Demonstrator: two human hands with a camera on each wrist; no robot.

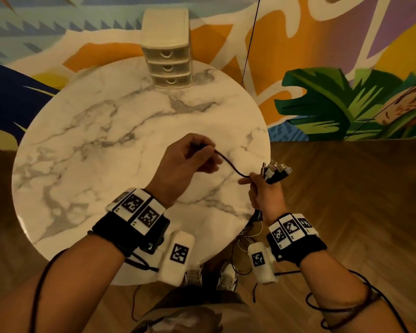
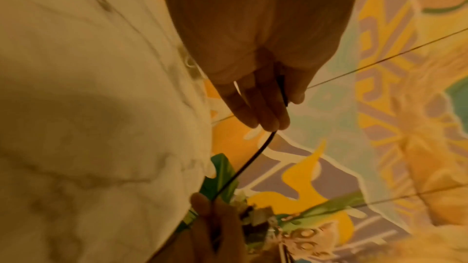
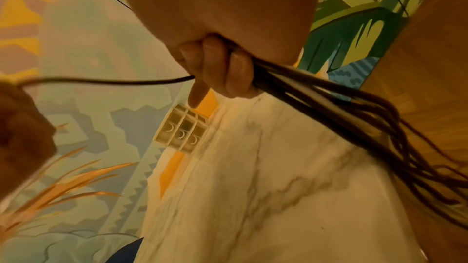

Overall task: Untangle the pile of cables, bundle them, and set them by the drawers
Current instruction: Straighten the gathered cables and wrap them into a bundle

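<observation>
Above the right half of the round marble table [image 1: 87, 145], my left hand [image 1: 190, 159] pinches the end of a thin black cable [image 1: 228, 162] between thumb and curled fingers [image 2: 263, 111]. That cable [image 3: 113, 82] runs right to my right hand [image 1: 262, 188], which grips a bundle of cables [image 3: 329, 105]. The bundle's connector ends [image 1: 275, 171] stick out above the fist. Its strands hang below the wrist past the table's edge. The small cream drawer unit [image 1: 169, 61] stands at the table's far edge and also shows in the right wrist view [image 3: 182, 131].
The table's near right rim [image 1: 245, 219] lies right under my right wrist. A wooden herringbone floor [image 1: 346, 188] spreads to the right. A painted mural wall [image 1: 322, 68] rises behind the table. Thin dark lines [image 1: 250, 39] cross in front of the wall.
</observation>
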